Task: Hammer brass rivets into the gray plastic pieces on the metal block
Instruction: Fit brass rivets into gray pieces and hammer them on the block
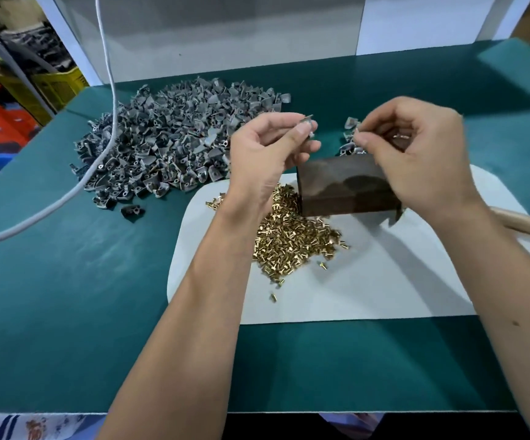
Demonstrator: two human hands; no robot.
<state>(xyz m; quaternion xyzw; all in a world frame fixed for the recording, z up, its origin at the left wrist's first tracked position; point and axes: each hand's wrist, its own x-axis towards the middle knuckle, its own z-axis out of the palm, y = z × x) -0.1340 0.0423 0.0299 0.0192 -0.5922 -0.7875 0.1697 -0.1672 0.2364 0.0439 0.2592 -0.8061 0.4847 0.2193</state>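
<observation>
Above the far edge of the metal block (344, 185), both hands are raised and close together. The left hand (266, 150) pinches a single gray plastic piece (308, 124) between thumb and fingertips. The right hand (416, 154) has its fingers curled in with thumb and forefinger tips meeting, seemingly on something very small; a rivet would fit, but it is too tiny to make out. My reading is that a rivet is being seated into the piece by hand, before anything goes onto the block.

Nothing rests on the block's top face, so the hammering for this piece is not yet done. A wooden handle (524, 222), likely the hammer, lies untouched at the right edge.

Just near and left of the block, loose brass rivets (292, 236) spread over a white mat (384, 281). Far left on the green table (66, 296) sits a large heap of gray pieces (168, 147), and a much smaller cluster (351, 134) lies beyond the block, between the hands. If that cluster is the finished lot, most of the work remains. A white cable (108, 90) hangs across the heap.
</observation>
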